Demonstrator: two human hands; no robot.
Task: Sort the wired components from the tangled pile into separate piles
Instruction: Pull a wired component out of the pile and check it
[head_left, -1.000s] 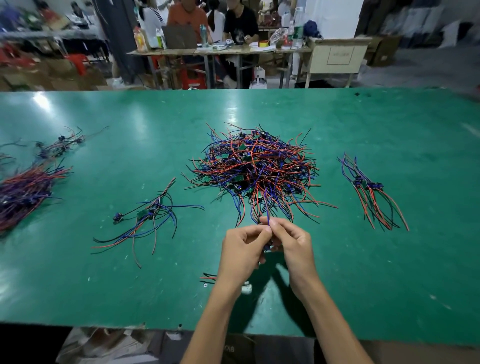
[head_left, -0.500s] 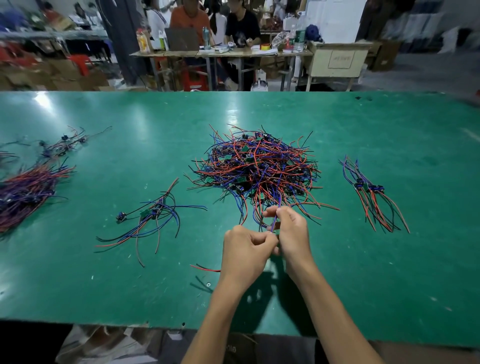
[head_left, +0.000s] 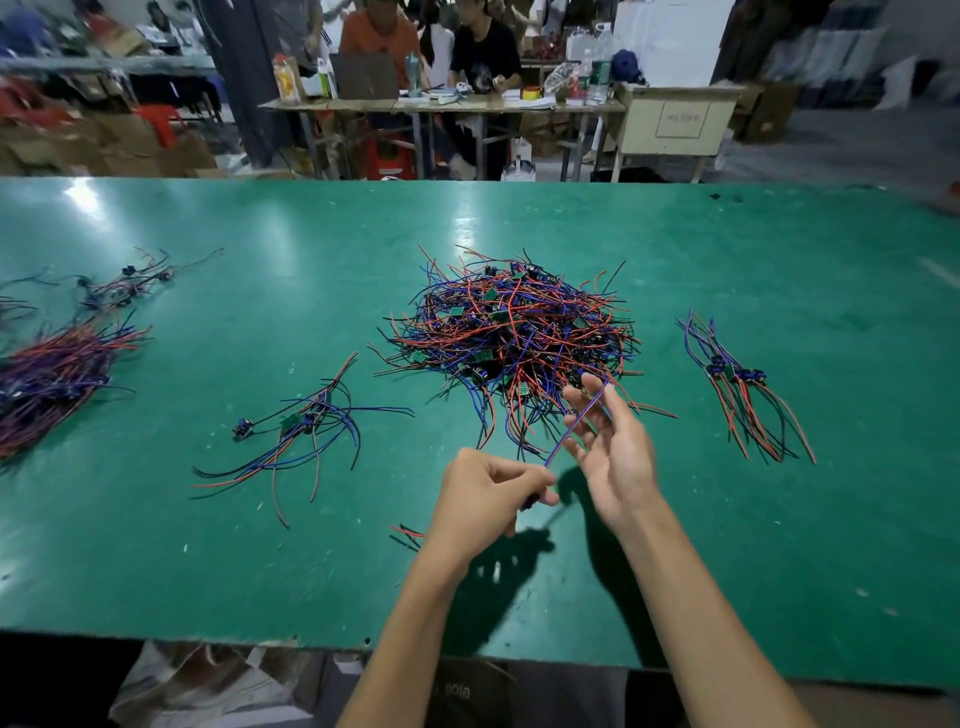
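Left hand (head_left: 485, 496) pinches lower end of thin blue-red wire strand (head_left: 574, 426). Right hand (head_left: 613, 447) spread wide, fingers touching strand, near edge of central tangled red-blue-black wire pile (head_left: 511, 332).

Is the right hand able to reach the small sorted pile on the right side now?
Probably yes: bare green table lies between the right hand and the small pile, though a wire runs across its fingers.

green table (head_left: 727, 545) | tangled pile (head_left: 511, 332) centre | 4 sorted piles (head_left: 743, 387)
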